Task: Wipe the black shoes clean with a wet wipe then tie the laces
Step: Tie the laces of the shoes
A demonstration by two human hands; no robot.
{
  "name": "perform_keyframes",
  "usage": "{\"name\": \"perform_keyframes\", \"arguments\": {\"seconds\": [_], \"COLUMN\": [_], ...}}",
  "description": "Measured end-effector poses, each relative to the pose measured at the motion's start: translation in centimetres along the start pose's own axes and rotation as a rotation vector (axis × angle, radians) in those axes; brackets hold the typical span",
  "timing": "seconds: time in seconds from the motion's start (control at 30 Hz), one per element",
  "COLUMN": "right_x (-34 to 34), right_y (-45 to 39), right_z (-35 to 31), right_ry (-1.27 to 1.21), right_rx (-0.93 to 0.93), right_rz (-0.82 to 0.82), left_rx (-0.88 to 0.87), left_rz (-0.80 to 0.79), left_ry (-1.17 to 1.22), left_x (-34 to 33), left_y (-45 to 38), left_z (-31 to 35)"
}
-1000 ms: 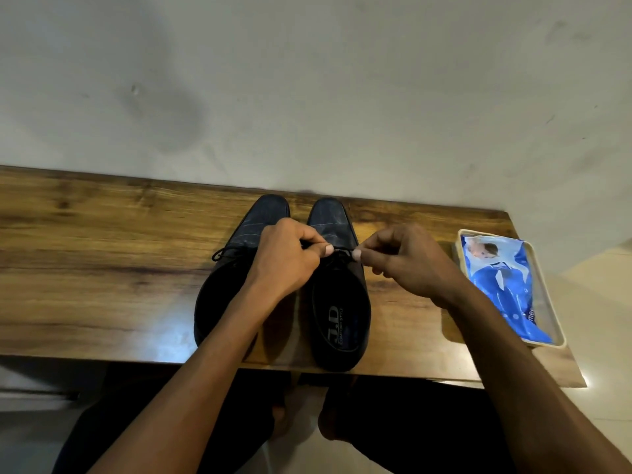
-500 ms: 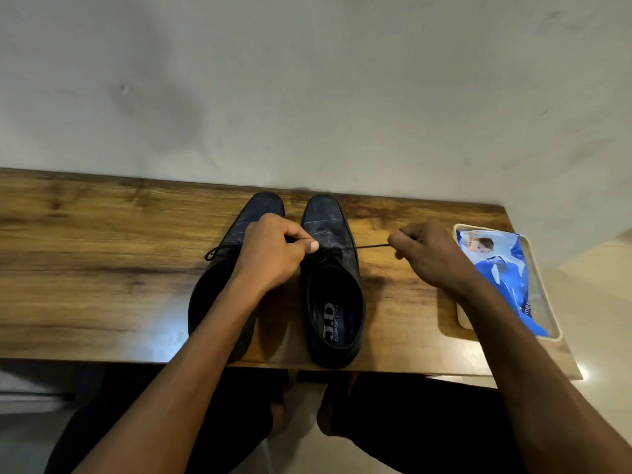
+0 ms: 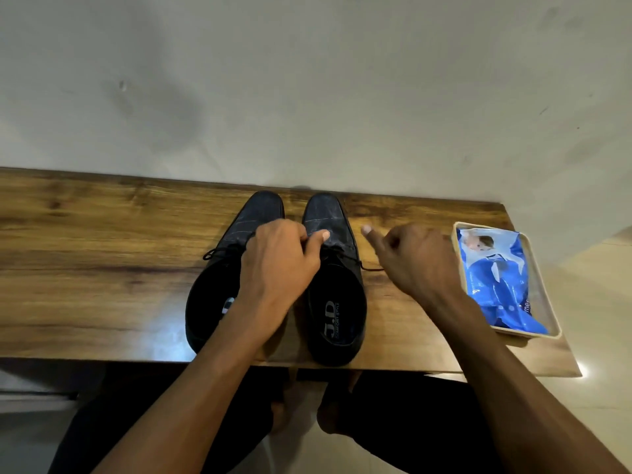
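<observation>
1. A wooden table [image 3: 85,254] runs along a pale wall [image 3: 307,80], and everything here is placed from the right shoe, which stands near the table's middle
2. The left shoe [image 3: 239,241] stands just left of the right shoe, side by side with it, both toes pointing at the wall and both heels at the table's near edge; its black lace [image 3: 219,252] trails out to its left side
3. The left hand [image 3: 278,265] lies over the gap between the two shoes, its fingers curled in and the thumb pressed against the forefinger above the right shoe's lacing; it looks to be pinching a lace there, though the lace itself is hidden under the fingers
4. The right shoe [image 3: 337,302] is open towards the camera, with a printed insole showing inside; a dark lace end [image 3: 371,268] runs off its right side onto the table
5. The right hand [image 3: 415,261] hovers just right of the right shoe, fingers loosely curled with the forefinger stuck out towards the wall; whether it grips the lace end below it cannot be told
6. Well right of the right shoe, at the table's end, a cream tray [image 3: 550,316] holds a blue pack of wet wipes [image 3: 496,282]
7. Below the table's near edge, the person's dark trousers [image 3: 410,422] and bare feet [image 3: 333,412] show
</observation>
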State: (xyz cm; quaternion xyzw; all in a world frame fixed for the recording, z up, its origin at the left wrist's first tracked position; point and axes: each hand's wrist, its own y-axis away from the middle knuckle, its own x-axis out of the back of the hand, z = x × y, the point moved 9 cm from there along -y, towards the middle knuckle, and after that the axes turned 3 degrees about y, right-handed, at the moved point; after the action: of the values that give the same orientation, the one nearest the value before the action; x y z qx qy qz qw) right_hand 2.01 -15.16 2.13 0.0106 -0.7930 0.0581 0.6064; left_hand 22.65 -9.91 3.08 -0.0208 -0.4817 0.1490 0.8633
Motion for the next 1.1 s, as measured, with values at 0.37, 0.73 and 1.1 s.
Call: {"name": "perform_keyframes", "arguments": {"seconds": [0.37, 0.73, 1.1], "right_x": [-4.3, -3.6, -6.3], "right_y": [0.6, 0.7, 2.1], "right_z": [-1.0, -0.8, -3.6], "right_ry": [-0.349, -0.786, -2.019], "right_rx": [-0.129, -0.270, -0.646], "right_rz": [-0.347, -0.230, -0.274], "left_rx": [0.297, 0.256, 0.671], "left_rz": [-0.184, -0.101, -0.038], "left_ry": [0.065, 0.213, 1.046], "left_x": [-3.6, -3.1, -5.3], "left_y": [-0.9, -1.2, 0.4], "left_z": [-2.6, -2.1, -3.4]}}
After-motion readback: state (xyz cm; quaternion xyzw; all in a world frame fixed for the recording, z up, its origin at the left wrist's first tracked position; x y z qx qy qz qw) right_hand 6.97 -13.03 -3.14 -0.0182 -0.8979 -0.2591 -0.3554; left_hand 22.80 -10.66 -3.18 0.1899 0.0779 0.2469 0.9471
